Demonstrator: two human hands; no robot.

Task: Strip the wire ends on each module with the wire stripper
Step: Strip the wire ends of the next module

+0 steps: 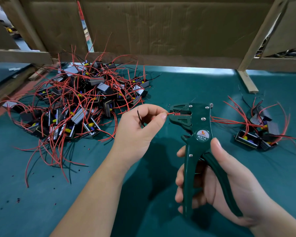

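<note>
1. Modules (72,103) are heaped at the far left of the green mat (41,211). They are small black boxy blocks with grey ribbed sides and yellow and blue parts showing inside, all tangled in thin red and black leads that curl out over the mat.
2. Crumbs of insulation (18,200), red and dark, dot the mat in front of that heap.
3. Here's the left hand (138,127), raised mid-frame with fingers curled. Thumb and forefinger pinch a red wire (170,114) close to its tip, and a thin black wire (140,117) pokes up out of the fist. What the wires lead to is hidden behind the hand.
4. That red tip pokes straight into the mouth of the wire stripper (195,134) and lies between its jaws by a red ribbed insert.
5. The stripper is pistol-shaped, with a dark green metal body, silver rivets and its head pointing left. Its round sticker reads "W01A"; the line beneath is too small to read.
6. The right hand (220,185) grasps the tool upright. Four fingers wrap the front handle, the rear handle sits in the palm, and the thumb stretches up along the body. The handles stand apart.
7. Far right on the mat sits a smaller cluster (247,139) of the same blocks, red leads fanning out.
8. Behind it all stands a brown cardboard wall (161,28) on a bare wooden frame (246,79).
</note>
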